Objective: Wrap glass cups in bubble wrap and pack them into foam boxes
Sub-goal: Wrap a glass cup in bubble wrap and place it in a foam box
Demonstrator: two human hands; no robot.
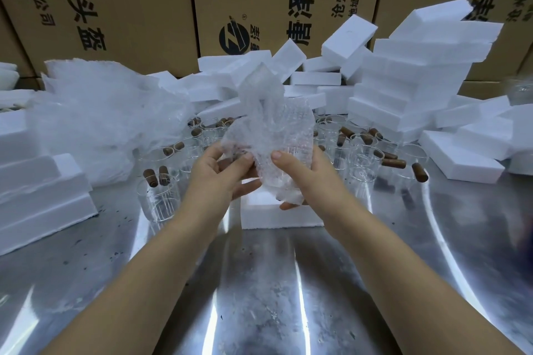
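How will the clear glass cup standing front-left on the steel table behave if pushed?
The clear ribbed glass cup probably slides readily; the shiny steel table looks slick. Thin transparent walls suggest fragility. Upright and straight-sided, it seems unlikely to tip.

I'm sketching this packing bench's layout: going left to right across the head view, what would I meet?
stacked foam boxes → bag of bubble wrap → left hand → bubble-wrapped cup → right hand → tall pile of foam boxes
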